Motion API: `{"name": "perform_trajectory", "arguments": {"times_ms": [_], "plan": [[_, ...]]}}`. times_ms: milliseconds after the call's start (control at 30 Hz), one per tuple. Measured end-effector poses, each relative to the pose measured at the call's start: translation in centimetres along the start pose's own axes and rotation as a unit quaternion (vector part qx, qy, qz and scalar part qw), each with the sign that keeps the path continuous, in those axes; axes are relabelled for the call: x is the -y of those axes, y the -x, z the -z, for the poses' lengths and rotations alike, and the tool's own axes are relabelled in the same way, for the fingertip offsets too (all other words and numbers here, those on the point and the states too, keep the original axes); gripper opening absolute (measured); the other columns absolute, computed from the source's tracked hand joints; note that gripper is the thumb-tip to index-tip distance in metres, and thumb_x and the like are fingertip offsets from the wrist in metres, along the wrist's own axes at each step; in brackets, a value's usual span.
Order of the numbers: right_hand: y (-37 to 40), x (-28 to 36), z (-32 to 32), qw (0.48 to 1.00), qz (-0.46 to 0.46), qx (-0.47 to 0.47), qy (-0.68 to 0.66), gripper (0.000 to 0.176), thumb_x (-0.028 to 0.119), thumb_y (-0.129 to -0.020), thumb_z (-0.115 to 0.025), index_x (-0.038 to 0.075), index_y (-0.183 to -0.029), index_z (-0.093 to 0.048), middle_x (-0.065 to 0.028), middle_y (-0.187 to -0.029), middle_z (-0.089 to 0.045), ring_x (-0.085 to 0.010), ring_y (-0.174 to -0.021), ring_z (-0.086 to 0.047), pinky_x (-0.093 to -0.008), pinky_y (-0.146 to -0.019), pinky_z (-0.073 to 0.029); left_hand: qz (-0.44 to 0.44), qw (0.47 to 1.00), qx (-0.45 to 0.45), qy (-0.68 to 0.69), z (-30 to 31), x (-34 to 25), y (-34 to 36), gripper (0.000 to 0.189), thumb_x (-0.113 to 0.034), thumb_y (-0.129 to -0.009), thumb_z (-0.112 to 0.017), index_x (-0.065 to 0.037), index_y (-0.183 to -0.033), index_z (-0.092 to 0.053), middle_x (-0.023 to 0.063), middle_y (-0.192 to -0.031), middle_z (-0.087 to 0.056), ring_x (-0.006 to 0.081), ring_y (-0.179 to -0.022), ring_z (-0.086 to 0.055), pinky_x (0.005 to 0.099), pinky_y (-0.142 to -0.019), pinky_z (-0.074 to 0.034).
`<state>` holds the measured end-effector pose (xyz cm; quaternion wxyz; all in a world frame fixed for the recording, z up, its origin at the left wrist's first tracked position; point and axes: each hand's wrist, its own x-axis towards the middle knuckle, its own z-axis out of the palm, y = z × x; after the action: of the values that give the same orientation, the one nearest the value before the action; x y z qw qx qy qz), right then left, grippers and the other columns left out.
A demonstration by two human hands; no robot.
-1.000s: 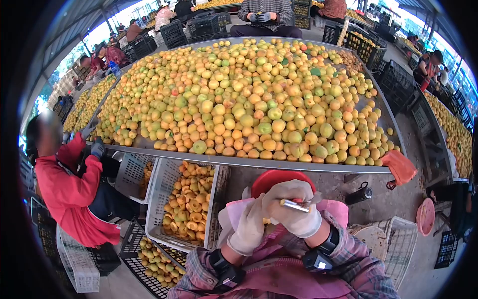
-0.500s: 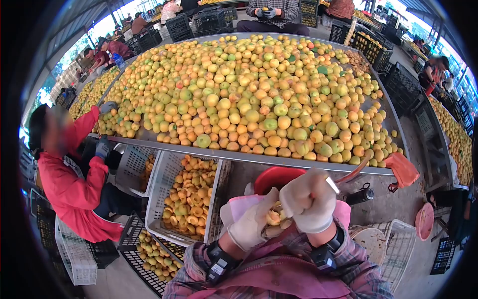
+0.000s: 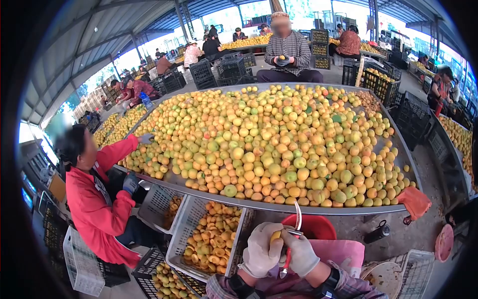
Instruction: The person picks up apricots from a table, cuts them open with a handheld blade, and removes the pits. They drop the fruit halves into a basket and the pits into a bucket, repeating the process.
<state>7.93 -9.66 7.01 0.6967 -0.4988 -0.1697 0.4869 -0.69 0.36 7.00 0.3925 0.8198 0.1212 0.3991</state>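
Note:
My left hand [image 3: 261,250], in a pale work glove, is closed around a yellow apricot [image 3: 275,236], mostly hidden by the fingers. Right beside it, my gloved right hand [image 3: 301,255] grips a knife [image 3: 298,215] whose curved blade points up and whose red handle shows below the fingers. Both hands meet over the pink apron [image 3: 338,251], just short of a red bucket [image 3: 318,226]. Beyond them, a metal-edged table [image 3: 279,207] bears a wide heap of whole apricots [image 3: 259,149].
A white crate [image 3: 172,256] of split apricots stands to the left, with a black crate [image 3: 144,269] of whole fruit below it. A person in red [image 3: 94,199] works at the left. An orange bag [image 3: 415,202] hangs at the table corner; a dark flask [image 3: 377,232] stands below.
The view has tilted up, so the table and hands appear lower. The right hand has come down beside the left, and the knife blade now points up. Split fruit seen in the left hand no longer shows.

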Motion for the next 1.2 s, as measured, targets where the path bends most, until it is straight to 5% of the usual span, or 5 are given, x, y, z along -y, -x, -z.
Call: {"name": "perform_trajectory", "arguments": {"times_ms": [600, 667, 1000, 1067, 1200], "plan": [[0.2, -1.5, -0.4, 0.989, -0.111, 0.034, -0.09, 0.028, 0.007, -0.085, -0.06, 0.003, -0.112, -0.05, -0.0006, -0.067, -0.052, -0.0083, -0.051, -0.049, -0.0246, -0.042, -0.038, 0.298, 0.93, -0.106, 0.188, -1.8, -1.9, 2.7, 0.037, -0.03, -0.105, -0.038, 0.0, -0.101, -0.06, 0.0078, -0.09, -0.061, 0.0173, -0.077, -0.058, 0.0312, -0.072, -0.049], [0.3, -2.0, -0.6, 0.986, -0.127, 0.026, -0.106, 0.033, 0.004, -0.086, -0.058, 0.003, -0.117, -0.049, -0.0004, -0.066, -0.052, -0.0081, -0.05, -0.049, -0.0244, -0.041, -0.038, 0.198, 0.975, -0.097, 0.007, -1.9, -1.0, 3.0, 0.036, -0.027, -0.105, -0.032, 0.0, -0.102, -0.056, 0.0105, -0.092, -0.061, 0.0194, -0.08, -0.059, 0.0316, -0.073, -0.049], [-0.1, -3.5, -1.3, 0.993, -0.072, 0.002, -0.092, 0.039, 0.004, -0.088, -0.058, 0.008, -0.126, -0.047, 0.0006, -0.067, -0.05, -0.0078, -0.048, -0.048, -0.025, -0.04, -0.038, 0.43, 0.84, -0.144, 0.299, -1.7, 0.3, 2.7, 0.055, -0.051, -0.103, -0.034, -0.004, -0.094, -0.062, 0.004, -0.077, -0.062, 0.0154, -0.066, -0.058, 0.0262, -0.063, -0.049], [0.1, -2.0, -1.4, 0.993, -0.074, -0.007, -0.092, 0.038, 0.007, -0.09, -0.06, 0.01, -0.126, -0.047, 0.0014, -0.067, -0.05, -0.0073, -0.048, -0.049, -0.0245, -0.04, -0.039, 0.522, 0.7, -0.17, 0.458, -1.6, 2.9, 3.6, 0.059, -0.058, -0.101, -0.031, -0.007, -0.1, -0.061, 0.0041, -0.079, -0.063, 0.0145, -0.061, -0.057, 0.0261, -0.054, -0.046], [-0.6, -0.9, 0.3, 0.998, -0.027, -0.049, -0.032, 0.032, 0.01, -0.09, -0.063, 0.007, -0.119, -0.051, 0.0008, -0.069, -0.054, -0.0082, -0.044, -0.048, -0.0249, -0.039, -0.041, 0.497, 0.697, -0.255, 0.45, -0.1, 8.9, 5.5, 0.052, -0.055, -0.1, -0.039, -0.008, -0.099, -0.061, 0.0014, -0.074, -0.059, 0.0149, -0.066, -0.058, 0.0254, -0.056, -0.046]]}}
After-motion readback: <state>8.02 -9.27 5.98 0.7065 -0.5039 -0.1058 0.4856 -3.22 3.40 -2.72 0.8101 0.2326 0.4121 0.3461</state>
